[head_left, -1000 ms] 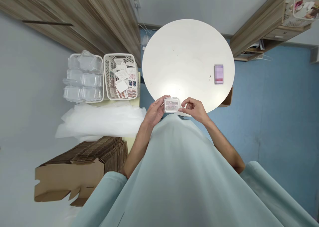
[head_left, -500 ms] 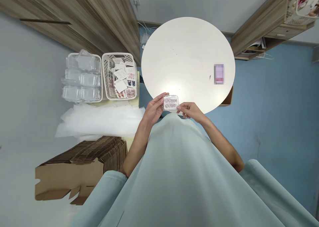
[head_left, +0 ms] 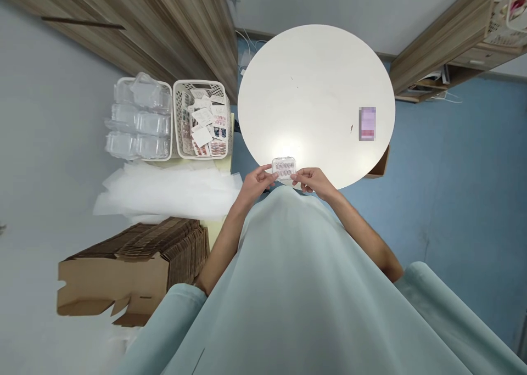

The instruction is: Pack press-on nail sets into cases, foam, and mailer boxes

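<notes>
A small clear plastic case (head_left: 284, 168) with two rows of pinkish press-on nails inside is held at the near edge of the round white table (head_left: 317, 78). My left hand (head_left: 256, 186) pinches its left side between thumb and fingers. At the lower right corner, my right hand (head_left: 313, 181) grips the case with thumb and forefinger, its other fingers curled beneath. Whether the lid is fully closed I cannot tell.
To the left stand a basket of nail cards (head_left: 201, 119) and a basket of clear plastic cases (head_left: 142, 117). White foam sheets (head_left: 168, 191) and a stack of folded cardboard boxes (head_left: 135, 270) lie nearer. A blurred purple item (head_left: 368, 124) rests on the table's right side.
My left fingers have shifted lower along the case's left side, and the case tilts a little differently. The view has moved slightly. My right hand keeps its pinch.
</notes>
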`<action>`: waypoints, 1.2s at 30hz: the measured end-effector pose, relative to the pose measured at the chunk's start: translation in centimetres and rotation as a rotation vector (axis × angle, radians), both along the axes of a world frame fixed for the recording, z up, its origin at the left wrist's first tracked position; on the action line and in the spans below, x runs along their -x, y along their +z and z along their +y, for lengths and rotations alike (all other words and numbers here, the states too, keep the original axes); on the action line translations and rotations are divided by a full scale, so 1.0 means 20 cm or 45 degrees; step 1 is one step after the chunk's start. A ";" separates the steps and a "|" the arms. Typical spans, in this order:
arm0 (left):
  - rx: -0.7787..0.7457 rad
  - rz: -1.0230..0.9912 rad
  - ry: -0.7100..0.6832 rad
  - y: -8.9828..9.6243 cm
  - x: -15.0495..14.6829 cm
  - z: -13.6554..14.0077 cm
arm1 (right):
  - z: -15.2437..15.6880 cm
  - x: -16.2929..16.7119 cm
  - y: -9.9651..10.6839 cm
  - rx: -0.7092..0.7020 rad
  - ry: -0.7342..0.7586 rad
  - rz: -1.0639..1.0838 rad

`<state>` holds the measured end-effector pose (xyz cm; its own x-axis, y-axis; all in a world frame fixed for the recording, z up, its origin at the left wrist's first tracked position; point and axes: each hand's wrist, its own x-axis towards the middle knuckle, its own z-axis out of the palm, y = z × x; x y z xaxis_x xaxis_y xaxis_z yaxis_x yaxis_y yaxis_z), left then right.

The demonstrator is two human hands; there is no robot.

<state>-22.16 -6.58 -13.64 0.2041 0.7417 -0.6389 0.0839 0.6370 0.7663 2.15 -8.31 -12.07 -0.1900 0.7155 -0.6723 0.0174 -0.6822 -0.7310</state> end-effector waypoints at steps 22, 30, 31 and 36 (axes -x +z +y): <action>0.104 0.600 -0.213 -0.66 0.04 0.17 | 0.21 0.30 -0.66 0.403 -0.075 -0.292; 0.106 0.670 -0.395 -0.72 0.03 0.21 | 0.23 0.39 -0.73 0.442 -0.121 -0.432; 0.111 0.668 -0.402 -0.72 0.03 0.22 | 0.23 0.39 -0.73 0.436 -0.114 -0.440; 0.102 0.658 -0.403 -0.66 0.07 0.19 | 0.19 0.38 -0.65 0.349 -0.019 -0.505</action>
